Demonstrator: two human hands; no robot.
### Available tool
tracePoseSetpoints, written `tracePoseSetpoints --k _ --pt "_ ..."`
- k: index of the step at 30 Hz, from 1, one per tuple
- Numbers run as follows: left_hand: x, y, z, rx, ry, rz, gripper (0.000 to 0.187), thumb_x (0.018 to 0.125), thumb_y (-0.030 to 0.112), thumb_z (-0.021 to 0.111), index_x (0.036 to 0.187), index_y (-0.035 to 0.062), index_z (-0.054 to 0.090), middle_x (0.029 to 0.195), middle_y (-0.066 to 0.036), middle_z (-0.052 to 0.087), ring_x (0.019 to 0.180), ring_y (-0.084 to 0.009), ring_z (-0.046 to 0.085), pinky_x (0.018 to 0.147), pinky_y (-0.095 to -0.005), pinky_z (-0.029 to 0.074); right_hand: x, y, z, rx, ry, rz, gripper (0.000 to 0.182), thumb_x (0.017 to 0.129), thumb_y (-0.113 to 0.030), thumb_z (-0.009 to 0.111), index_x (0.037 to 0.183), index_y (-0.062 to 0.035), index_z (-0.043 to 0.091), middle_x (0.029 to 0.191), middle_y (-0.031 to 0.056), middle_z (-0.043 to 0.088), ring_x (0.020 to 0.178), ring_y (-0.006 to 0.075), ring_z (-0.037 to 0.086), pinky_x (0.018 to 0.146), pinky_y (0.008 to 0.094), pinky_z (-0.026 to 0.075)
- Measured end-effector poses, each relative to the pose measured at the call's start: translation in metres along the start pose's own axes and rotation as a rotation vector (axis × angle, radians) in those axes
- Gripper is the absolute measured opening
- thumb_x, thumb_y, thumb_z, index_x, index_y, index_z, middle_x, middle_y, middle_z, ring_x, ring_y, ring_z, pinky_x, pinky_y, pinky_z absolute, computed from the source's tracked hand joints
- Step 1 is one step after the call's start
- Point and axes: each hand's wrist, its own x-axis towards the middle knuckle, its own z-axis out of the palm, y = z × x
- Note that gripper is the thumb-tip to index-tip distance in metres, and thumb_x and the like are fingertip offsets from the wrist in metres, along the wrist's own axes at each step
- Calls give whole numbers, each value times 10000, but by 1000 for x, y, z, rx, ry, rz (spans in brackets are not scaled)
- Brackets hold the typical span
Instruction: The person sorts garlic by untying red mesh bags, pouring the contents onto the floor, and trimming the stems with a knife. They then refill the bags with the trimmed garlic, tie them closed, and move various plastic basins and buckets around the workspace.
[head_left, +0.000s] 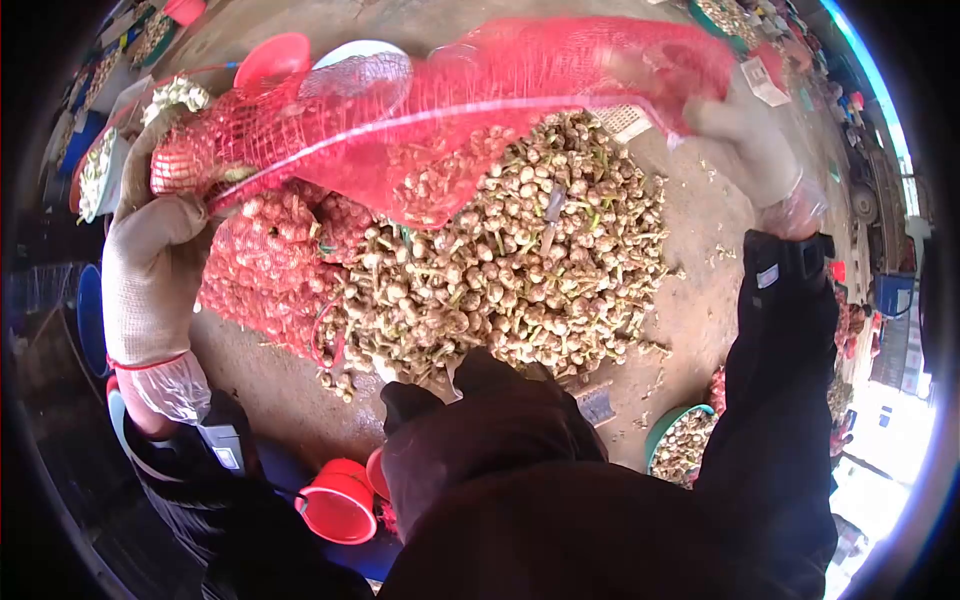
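Note:
A red mesh bag (480,90) is stretched wide between my two gloved hands, above a heap of garlic bulbs (520,260) on the floor. My left hand (155,240), in a white knit glove, grips the bag's edge at the left. At the right, my right hand (735,135) holds the other end, its fingers partly blurred and behind the mesh. The bag hangs slack in the middle, and garlic shows through it. Under its left part lies a filled red mesh sack of garlic (270,260), touching the heap.
Below left stands a red bucket (340,500). A green-rimmed basket of garlic (682,445) is at the lower right. Beyond the bag are a red basin (272,60) and a white basin (360,50). A small grey piece (597,405) lies near my knees.

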Motion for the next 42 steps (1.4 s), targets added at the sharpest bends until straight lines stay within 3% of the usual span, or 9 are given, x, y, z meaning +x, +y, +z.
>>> tracePoseSetpoints --k 3,9,12,14,31,35,37,40,42 --pt "-9 -9 -9 18 88 -9 603 725 -50 438 1325 -10 408 1101 -98 566 956 -177 585 849 -313 480 11 -8 30 364 -21 616 353 901 -177 563 1188 29 571 1244 91 552 1148 158 512 969 302 393" --pt "-31 -39 -50 412 259 59 516 747 -93 417 1250 4 481 1049 -101 586 787 -116 573 695 -245 504 54 18 70 526 220 512 368 875 -204 609 1168 16 580 1156 107 574 997 185 608 778 287 521" --pt "-43 -52 -63 483 345 62 474 762 -96 447 1226 -12 493 1021 -111 601 732 -116 583 599 -227 498 68 10 78 -511 93 33 334 865 -183 610 1123 29 607 1055 90 632 940 156 618 719 254 500" --pt "-50 -54 -69 603 439 8 336 796 -65 478 1125 -19 529 926 -97 626 622 -95 569 496 -204 446 84 -19 101 193 338 615 274 858 -174 601 1037 29 641 910 68 672 869 120 616 697 242 473" --pt "-78 7 -111 150 348 116 221 904 154 540 1065 2 534 727 -22 530 579 -68 445 526 -183 328 111 -29 59 -24 317 465 291 873 -168 562 1103 1 615 940 118 660 821 173 645 685 273 499" --pt "-102 24 -123 -20 251 495 262 891 159 559 1080 -21 540 737 -36 542 608 -91 466 558 -212 363 120 -36 24 -1121 494 -41 326 785 34 551 1105 5 605 1069 168 624 1003 295 613 922 366 469" --pt "-102 25 -135 338 376 373 164 865 54 535 1020 4 553 791 -72 621 616 -100 533 578 -222 432 126 12 35 -1705 -7 572 258 777 -11 578 1032 1 618 968 123 655 812 275 629 725 362 505" --pt "-98 19 -148 53 341 271 139 856 99 561 974 29 536 766 -26 599 614 -75 516 578 -216 420 141 -66 65 97 277 490 273 859 -140 548 1043 55 601 717 13 594 630 81 529 585 218 428" --pt "-109 34 -134 35 388 320 165 847 84 563 1001 28 536 732 -18 585 607 -72 517 555 -201 415 150 -115 67 -74 418 300 270 863 -131 557 1067 40 600 704 -5 554 584 61 494 531 209 404"
